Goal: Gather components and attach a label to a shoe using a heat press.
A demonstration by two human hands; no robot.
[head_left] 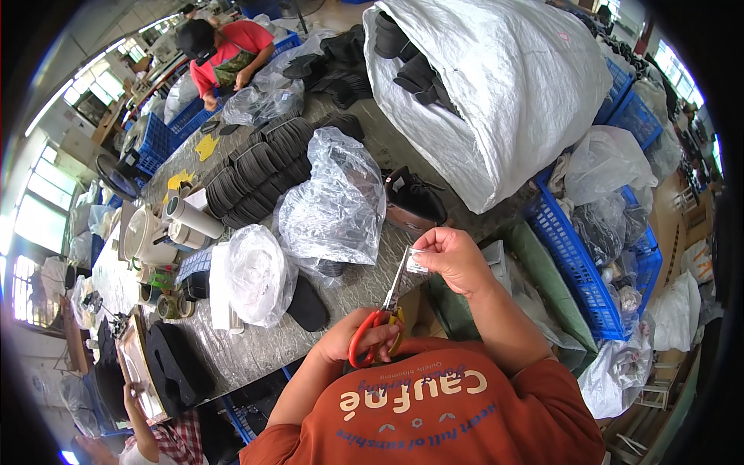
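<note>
My left hand [358,335] is wrapped round the handles of a pair of scissors [394,288] with red and yellow grips. The blades point up and away from me, their tips at a small white label [417,262]. That label is pinched between the thumb and fingers of my right hand [453,260]. Whether the blades are cutting it, I cannot tell. Just beyond my right hand, a dark brown and black shoe [415,200] lies at the table's edge. A see-through plastic bag [329,205] sits to its left on the grey marbled table [256,353].
Rows of black pads [256,167] stand behind the bag. A big white woven sack [504,85] fills the far right, with a blue crate [581,279] nearer. Cups and a white cylinder [194,217] stand left. One co-worker [232,58] sits far left; another person [147,434] is at lower left.
</note>
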